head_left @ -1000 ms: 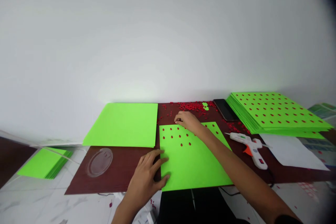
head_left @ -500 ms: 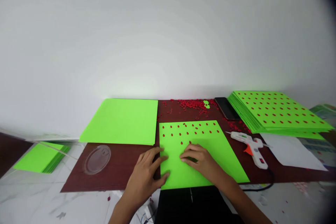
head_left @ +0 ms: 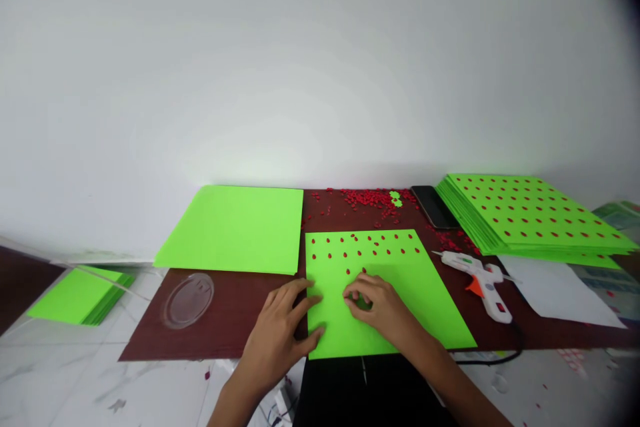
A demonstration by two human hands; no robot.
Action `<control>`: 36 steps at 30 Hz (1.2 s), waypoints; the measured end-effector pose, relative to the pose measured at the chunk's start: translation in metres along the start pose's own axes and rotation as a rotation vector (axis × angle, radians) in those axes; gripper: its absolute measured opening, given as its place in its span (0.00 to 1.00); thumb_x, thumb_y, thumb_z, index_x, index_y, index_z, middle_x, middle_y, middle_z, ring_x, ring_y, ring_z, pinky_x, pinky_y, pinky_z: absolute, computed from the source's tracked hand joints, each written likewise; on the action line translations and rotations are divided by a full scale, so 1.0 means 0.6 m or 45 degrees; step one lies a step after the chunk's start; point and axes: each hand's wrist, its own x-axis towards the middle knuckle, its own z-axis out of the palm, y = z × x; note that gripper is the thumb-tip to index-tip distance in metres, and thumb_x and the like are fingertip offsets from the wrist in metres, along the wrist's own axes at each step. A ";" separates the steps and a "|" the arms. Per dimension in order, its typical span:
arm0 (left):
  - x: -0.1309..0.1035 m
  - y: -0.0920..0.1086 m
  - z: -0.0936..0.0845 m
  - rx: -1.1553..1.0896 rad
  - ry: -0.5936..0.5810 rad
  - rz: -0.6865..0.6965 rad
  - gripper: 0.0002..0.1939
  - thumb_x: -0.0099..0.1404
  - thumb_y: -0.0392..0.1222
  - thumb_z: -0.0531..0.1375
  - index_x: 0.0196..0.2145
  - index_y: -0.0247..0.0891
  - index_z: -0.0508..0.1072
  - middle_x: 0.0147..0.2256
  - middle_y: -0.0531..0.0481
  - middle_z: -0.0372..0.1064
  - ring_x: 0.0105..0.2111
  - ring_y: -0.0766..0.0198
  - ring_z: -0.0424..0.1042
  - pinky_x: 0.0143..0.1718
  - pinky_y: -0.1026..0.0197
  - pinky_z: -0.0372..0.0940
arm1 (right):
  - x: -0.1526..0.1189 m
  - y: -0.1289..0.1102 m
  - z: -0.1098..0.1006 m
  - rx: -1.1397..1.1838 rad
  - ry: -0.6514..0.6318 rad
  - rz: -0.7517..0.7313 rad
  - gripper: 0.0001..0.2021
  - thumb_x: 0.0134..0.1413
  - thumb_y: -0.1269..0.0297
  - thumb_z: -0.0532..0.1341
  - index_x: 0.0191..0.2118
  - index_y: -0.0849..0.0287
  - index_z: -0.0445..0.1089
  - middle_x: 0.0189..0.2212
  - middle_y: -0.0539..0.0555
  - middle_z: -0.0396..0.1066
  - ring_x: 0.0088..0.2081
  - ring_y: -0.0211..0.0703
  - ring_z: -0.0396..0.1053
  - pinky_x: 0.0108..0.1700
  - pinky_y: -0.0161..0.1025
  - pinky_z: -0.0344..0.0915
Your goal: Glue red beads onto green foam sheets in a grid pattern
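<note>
A bright green sheet lies in front of me, with rows of small red teardrop-shaped pieces across its far part. My left hand rests at the sheet's left edge, fingers apart and fingertips touching it. Over the middle of the sheet, just below a short row of red pieces, my right hand is closed in a pinch, thumb and forefinger together. Whatever may be between those fingertips is too small to make out.
A plain green stack and a clear round lid lie left. Loose red pieces and a phone are at the back. A white glue gun, white paper and a red-dotted green stack sit right.
My right hand's thumb and forefinger have come together into a rounder pinch at about the same spot. My left hand stays at the sheet's edge. The view has shifted slightly.
</note>
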 end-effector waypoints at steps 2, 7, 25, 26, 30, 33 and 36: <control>0.000 0.001 -0.001 -0.005 0.017 0.003 0.22 0.67 0.42 0.67 0.57 0.47 0.73 0.62 0.44 0.67 0.61 0.46 0.68 0.59 0.43 0.67 | 0.001 -0.003 0.002 -0.012 0.011 0.011 0.10 0.54 0.79 0.64 0.36 0.54 0.74 0.30 0.48 0.73 0.31 0.42 0.69 0.38 0.41 0.67; -0.001 0.002 0.000 -0.014 0.016 -0.001 0.21 0.67 0.41 0.67 0.57 0.47 0.73 0.62 0.44 0.67 0.61 0.46 0.68 0.59 0.42 0.66 | -0.001 -0.007 -0.006 0.020 -0.009 0.010 0.09 0.55 0.78 0.64 0.35 0.54 0.74 0.31 0.48 0.73 0.32 0.42 0.69 0.38 0.39 0.66; -0.004 -0.002 0.004 0.018 0.003 -0.013 0.22 0.66 0.41 0.68 0.57 0.47 0.73 0.62 0.44 0.67 0.61 0.45 0.68 0.60 0.41 0.66 | -0.039 0.094 -0.138 -0.040 -0.262 0.067 0.09 0.65 0.64 0.63 0.34 0.52 0.79 0.31 0.51 0.75 0.29 0.43 0.72 0.33 0.38 0.67; -0.004 -0.002 0.004 0.020 0.001 -0.015 0.22 0.66 0.41 0.68 0.57 0.47 0.73 0.62 0.44 0.67 0.61 0.45 0.68 0.60 0.41 0.66 | -0.033 0.105 -0.150 -0.112 -0.153 0.096 0.10 0.66 0.63 0.62 0.34 0.52 0.79 0.32 0.51 0.76 0.29 0.43 0.72 0.34 0.39 0.67; -0.003 -0.002 0.003 0.023 0.004 -0.013 0.22 0.66 0.41 0.68 0.57 0.48 0.73 0.62 0.43 0.67 0.61 0.45 0.68 0.60 0.41 0.66 | 0.023 0.136 -0.184 -0.333 0.315 0.159 0.11 0.68 0.59 0.60 0.42 0.53 0.80 0.37 0.54 0.76 0.30 0.44 0.72 0.39 0.43 0.69; -0.003 -0.003 0.004 0.028 0.009 -0.008 0.22 0.66 0.40 0.68 0.57 0.47 0.73 0.62 0.44 0.67 0.61 0.46 0.68 0.59 0.41 0.66 | 0.079 0.157 -0.188 -0.354 0.335 0.128 0.12 0.68 0.62 0.59 0.47 0.54 0.80 0.41 0.56 0.76 0.35 0.46 0.74 0.42 0.44 0.70; -0.004 -0.004 0.004 0.034 0.010 -0.005 0.22 0.66 0.40 0.68 0.57 0.47 0.73 0.62 0.44 0.67 0.62 0.46 0.68 0.60 0.41 0.65 | 0.124 0.177 -0.176 -0.333 0.186 0.064 0.13 0.66 0.68 0.60 0.49 0.56 0.81 0.44 0.57 0.76 0.38 0.45 0.75 0.44 0.44 0.71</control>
